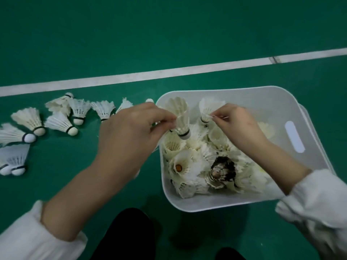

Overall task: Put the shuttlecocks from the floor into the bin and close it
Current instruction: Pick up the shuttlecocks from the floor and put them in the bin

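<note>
Feathery shuttlecocks [180,117] hang cork-down over the rounded plastic bin [206,204], pinched by fingers of my left hand [131,128] and right hand [236,124].

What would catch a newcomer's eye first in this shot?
Both hands work at the white bin, right of centre: the left hand pinches one shuttlecock cork down, the right hand pinches a second shuttlecock. The bin holds a heap of shuttlecocks, with a dark shuttlecock among them; loose shuttlecocks lie on the green floor at left.

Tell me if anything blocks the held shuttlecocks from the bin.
Nothing visible does. The left hand pinches the left shuttlecock, the right hand the right shuttlecock, both over the open bin; only the pile inside lies below.
</note>
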The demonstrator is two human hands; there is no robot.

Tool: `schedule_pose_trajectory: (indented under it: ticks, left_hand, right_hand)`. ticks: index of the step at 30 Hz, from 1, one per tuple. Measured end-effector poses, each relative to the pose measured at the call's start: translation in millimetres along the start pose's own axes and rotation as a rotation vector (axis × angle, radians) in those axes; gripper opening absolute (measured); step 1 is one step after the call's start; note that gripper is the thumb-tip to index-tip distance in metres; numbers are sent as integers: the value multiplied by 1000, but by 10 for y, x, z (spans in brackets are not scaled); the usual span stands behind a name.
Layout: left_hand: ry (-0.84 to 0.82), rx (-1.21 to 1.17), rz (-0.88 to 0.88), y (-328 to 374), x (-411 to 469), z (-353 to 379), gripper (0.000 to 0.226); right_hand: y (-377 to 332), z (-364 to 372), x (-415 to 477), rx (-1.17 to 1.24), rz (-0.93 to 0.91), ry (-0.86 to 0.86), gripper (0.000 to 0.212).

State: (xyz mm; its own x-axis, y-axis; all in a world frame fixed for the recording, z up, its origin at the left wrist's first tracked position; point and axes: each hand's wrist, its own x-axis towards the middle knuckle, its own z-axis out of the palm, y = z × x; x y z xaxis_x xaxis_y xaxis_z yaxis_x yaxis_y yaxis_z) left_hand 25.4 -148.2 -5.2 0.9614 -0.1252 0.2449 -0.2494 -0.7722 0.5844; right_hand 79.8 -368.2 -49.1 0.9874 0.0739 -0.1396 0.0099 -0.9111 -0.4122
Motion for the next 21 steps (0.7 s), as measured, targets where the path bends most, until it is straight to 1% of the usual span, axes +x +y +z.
schedule_pose_trajectory:
  ticks: [3, 7, 11, 14, 16, 18, 19, 21]
  left_hand:
    - [-4, 9, 0, -28, -26, 55, 15]
    - [-16, 9, 24, -37, -14, 116, 16]
    - [-24, 13, 17, -13, 4, 160, 16]
    - [-14, 14, 34, -24, -7, 182, 15]
    - [-10, 32, 49, -38, -18, 187, 14]
    - [-1, 36, 53, -49, -27, 185, 13]
    - [0, 31, 54, -44, -31, 176, 13]
    - [-2, 14, 63, -31, -29, 161, 11]
  right_hand:
    - [134, 158, 58, -96, -7, -48, 24]
    - [365, 366, 120, -163, 53, -98, 19]
    - [328, 373, 149, -196, 42, -116, 21]
    - [201, 224, 53, -108, 50, -106, 27]
    - [107, 67, -56, -66, 16, -46, 33]
    - [-42, -116, -211, 77, -88, 67, 31]
    - [-147, -202, -301, 181, -154, 76, 32]
    - [-346, -266, -414, 309, -300, -32, 40]
